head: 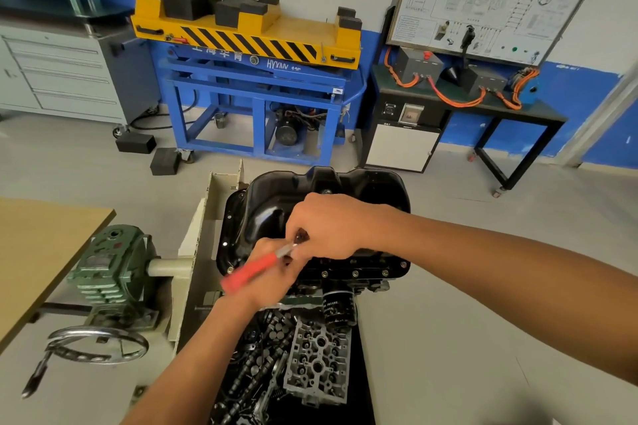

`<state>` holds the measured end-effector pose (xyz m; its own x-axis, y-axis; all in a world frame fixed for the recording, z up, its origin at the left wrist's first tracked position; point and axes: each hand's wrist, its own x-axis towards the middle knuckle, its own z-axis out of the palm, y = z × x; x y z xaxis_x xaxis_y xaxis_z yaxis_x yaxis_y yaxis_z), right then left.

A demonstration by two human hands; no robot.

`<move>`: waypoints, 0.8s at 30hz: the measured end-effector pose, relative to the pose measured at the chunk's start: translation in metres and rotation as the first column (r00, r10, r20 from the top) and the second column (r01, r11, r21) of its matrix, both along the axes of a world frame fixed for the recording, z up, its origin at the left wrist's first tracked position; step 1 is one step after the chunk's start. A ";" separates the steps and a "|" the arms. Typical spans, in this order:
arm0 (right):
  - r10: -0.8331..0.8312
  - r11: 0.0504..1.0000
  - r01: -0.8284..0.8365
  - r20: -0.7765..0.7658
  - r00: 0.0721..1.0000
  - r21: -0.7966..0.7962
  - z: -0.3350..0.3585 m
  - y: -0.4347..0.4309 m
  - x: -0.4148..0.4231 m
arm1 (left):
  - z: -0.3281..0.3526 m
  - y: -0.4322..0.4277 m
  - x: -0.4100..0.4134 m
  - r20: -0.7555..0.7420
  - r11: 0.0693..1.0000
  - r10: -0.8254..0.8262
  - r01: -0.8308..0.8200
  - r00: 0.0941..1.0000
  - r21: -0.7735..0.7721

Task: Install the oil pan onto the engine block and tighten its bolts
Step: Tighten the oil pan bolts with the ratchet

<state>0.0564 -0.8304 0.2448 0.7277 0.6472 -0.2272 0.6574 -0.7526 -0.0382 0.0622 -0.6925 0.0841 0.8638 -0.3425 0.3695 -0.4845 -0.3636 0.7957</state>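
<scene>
A glossy black oil pan (269, 203) lies upside-down on the engine block (352, 281), which hangs on a cream engine stand. Several bolts (355, 273) sit along the pan's near flange. My left hand (272, 278) grips a red-handled ratchet (250, 272) that slants up to the right. At the near flange my right hand (328, 228) pinches the tool's metal head (299, 241). The bolt under the tool is hidden by my fingers. A black oil filter (336, 307) sticks out below the block.
Below the block, a black tray holds a cylinder head (317, 362) and camshafts (248, 373). A green gearbox (110, 266) with a chrome handwheel (98, 345) stands at left beside a wooden tabletop (38, 245). A blue and yellow lift cart (255, 86) stands behind.
</scene>
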 end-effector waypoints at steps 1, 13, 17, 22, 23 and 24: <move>-0.067 0.998 0.067 0.017 0.998 0.011 -0.004 0.002 0.001 | -0.002 0.000 0.000 0.025 1.000 -0.010 0.010 1.000 -0.001; -0.535 0.457 0.853 -0.688 0.490 0.252 -0.032 0.003 0.009 | 0.007 0.000 -0.008 0.018 0.992 -0.008 0.010 1.000 -0.125; -0.480 0.609 0.727 -0.583 0.655 0.316 -0.029 -0.003 0.009 | 0.006 0.002 -0.003 0.013 0.996 -0.053 0.054 0.998 -0.067; -0.118 0.985 0.140 -0.205 0.972 0.100 0.002 -0.005 0.007 | 0.001 0.000 0.002 0.062 0.999 -0.047 0.046 0.997 0.017; -0.053 0.999 0.054 -0.137 0.989 0.006 0.006 -0.003 0.005 | 0.000 0.000 0.004 0.073 0.998 -0.031 0.027 0.997 0.053; -0.003 0.997 -0.004 -0.085 0.996 -0.081 0.009 0.000 0.003 | 0.000 0.000 0.007 0.079 0.997 -0.020 0.013 0.997 0.082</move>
<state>0.0596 -0.8301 0.2541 0.7032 0.6244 -0.3402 0.6547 -0.7552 -0.0329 0.0690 -0.6925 0.0846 0.8265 -0.3883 0.4076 -0.5520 -0.4170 0.7221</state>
